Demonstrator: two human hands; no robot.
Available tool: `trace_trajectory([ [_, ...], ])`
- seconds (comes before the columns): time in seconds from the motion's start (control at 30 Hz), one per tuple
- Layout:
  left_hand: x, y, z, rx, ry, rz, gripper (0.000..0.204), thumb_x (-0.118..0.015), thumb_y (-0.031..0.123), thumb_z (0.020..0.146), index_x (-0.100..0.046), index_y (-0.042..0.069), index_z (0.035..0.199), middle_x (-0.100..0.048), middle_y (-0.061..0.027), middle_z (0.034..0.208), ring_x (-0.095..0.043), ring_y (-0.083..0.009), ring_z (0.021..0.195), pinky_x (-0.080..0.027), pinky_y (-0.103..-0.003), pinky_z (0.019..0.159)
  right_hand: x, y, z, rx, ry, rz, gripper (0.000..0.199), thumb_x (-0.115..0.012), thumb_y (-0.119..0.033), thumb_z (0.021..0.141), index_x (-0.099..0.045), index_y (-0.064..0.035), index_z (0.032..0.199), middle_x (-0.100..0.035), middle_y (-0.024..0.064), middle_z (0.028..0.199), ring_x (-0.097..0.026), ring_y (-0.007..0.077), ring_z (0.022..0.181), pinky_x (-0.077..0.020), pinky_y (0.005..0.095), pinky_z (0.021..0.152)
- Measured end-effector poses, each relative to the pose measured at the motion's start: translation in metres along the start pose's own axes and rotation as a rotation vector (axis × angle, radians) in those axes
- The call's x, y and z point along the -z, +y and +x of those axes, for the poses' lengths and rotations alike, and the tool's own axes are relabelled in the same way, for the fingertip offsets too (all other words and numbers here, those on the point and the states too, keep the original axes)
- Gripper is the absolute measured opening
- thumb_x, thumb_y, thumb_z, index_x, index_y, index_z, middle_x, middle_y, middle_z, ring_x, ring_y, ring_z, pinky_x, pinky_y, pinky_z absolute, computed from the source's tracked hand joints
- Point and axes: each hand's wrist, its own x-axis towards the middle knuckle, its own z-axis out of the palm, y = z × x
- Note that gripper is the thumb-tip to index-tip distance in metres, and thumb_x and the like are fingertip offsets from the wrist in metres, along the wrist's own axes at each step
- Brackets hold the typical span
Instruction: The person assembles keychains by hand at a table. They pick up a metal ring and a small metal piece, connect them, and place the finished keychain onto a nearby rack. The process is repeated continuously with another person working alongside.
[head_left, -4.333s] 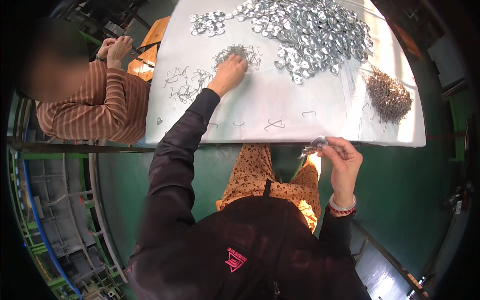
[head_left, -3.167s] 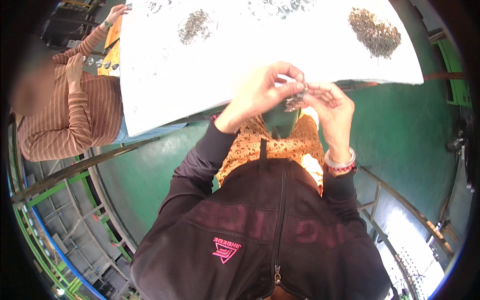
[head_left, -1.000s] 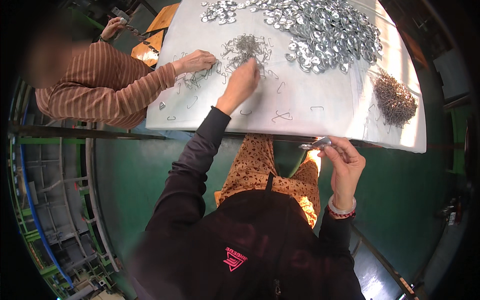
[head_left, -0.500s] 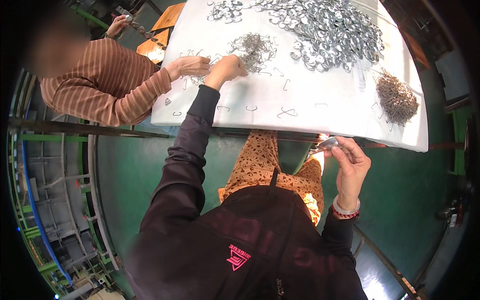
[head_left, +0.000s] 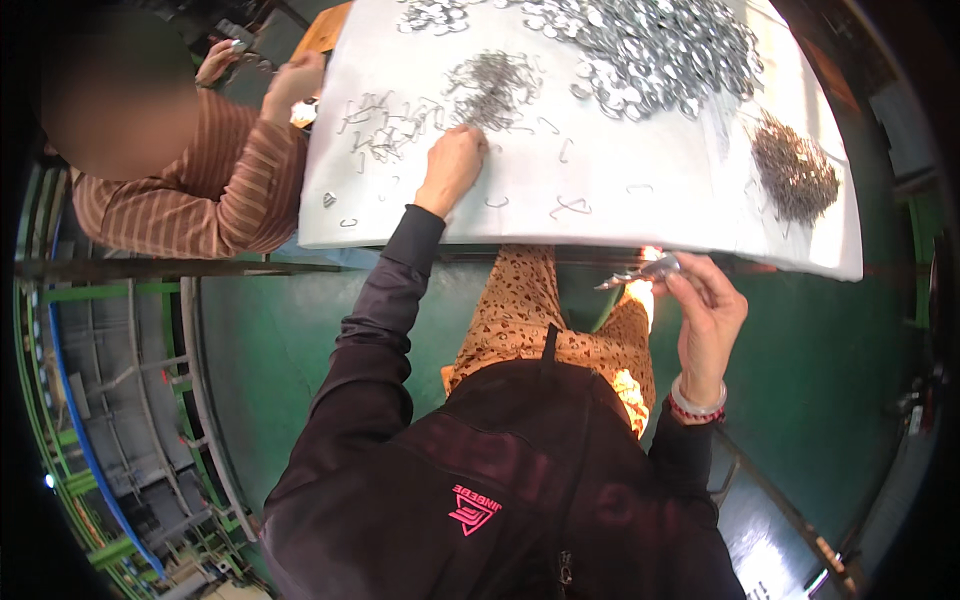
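Observation:
My left hand [head_left: 452, 168] rests low over the white-covered table [head_left: 690, 215], its fingers pinched together just in front of a pile of thin wire hooks [head_left: 488, 82]. Whatever lies between those fingertips is hidden. Off the table's near edge, my right hand [head_left: 712, 318] pinches a shiny rounded metal piece [head_left: 660, 268] between thumb and fingers. A thin, pointed metal part [head_left: 622, 279] juts out to its left. A few single wire hooks lie along the near side of the table, including two crossed ones [head_left: 571, 206].
A large heap of shiny round metal pieces [head_left: 650, 50] covers the far right, with a smaller group [head_left: 432, 15] left of it. Brownish thin metal parts [head_left: 795, 172] are heaped at the right edge. A co-worker in a striped sleeve [head_left: 255, 180] sits at the left, hands raised.
My left hand has come slightly nearer to me, its fingers still together. The co-worker's near hand has left the loose hooks and drawn back left. My right hand has barely moved.

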Motion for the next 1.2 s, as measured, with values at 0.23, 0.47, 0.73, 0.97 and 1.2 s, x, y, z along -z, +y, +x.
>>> trace_trajectory([
  [0.23,0.026,0.086,-0.028,0.022,-0.103,-0.608,0.015,-0.055,0.012,0.088,-0.062,0.001,0.095,-0.064,-0.0081,0.079,-0.060,-0.0150,0.066,-0.047,-0.030,0.062,0.005,0.015,-0.001,-0.006,0.025,-0.013,0.020,-0.063,0.006,0.079,-0.063,0.0059,0.099,-0.065,0.0116,0.090,-0.064,0.0159,0.073,-0.0526,0.0265,0.065],
  [0.47,0.052,0.170,-0.061,0.060,-0.588,-1.534,0.007,-0.063,0.008,0.085,-0.060,0.004,0.090,-0.059,-0.0034,0.093,-0.057,-0.0107,0.086,-0.048,-0.027,0.079,0.005,0.028,-0.001,0.016,0.098,0.135,0.026,-0.065,0.008,0.077,-0.061,0.0055,0.103,-0.064,0.0111,0.087,-0.063,0.0149,0.073,-0.0556,0.0271,0.065],
  [0.73,0.030,0.175,-0.062,-0.125,-0.461,-1.204,0.008,-0.064,0.010,0.084,-0.061,0.006,0.091,-0.056,-0.0045,0.107,-0.054,-0.0125,0.098,-0.045,-0.030,0.088,-0.001,0.026,-0.002,0.038,0.070,0.055,0.027,-0.064,0.011,0.077,-0.059,0.0052,0.103,-0.064,0.0107,0.088,-0.062,0.0139,0.074,-0.0551,0.0255,0.066],
  [0.97,0.038,0.181,-0.075,-0.268,-0.276,-0.949,0.011,-0.059,0.003,0.086,-0.062,0.002,0.096,-0.065,-0.0081,0.092,-0.062,-0.0166,0.089,-0.050,-0.030,0.078,0.005,0.022,0.000,0.045,0.020,-0.038,0.029,-0.062,0.008,0.080,-0.057,0.0035,0.108,-0.065,0.0094,0.087,-0.062,0.0139,0.078,-0.0544,0.0264,0.069],
  [1.2,0.045,0.176,-0.076,-0.381,-0.082,-0.906,0.013,-0.061,-0.004,0.078,-0.059,0.003,0.089,-0.064,-0.0065,0.087,-0.061,-0.0214,0.081,-0.047,-0.032,0.075,0.012,0.026,0.118,0.107,-0.164,-0.370,0.020,-0.056,-0.008,0.089,-0.062,0.0044,0.103,-0.065,0.0099,0.086,-0.063,0.0138,0.073,-0.0508,0.0244,0.061],
])
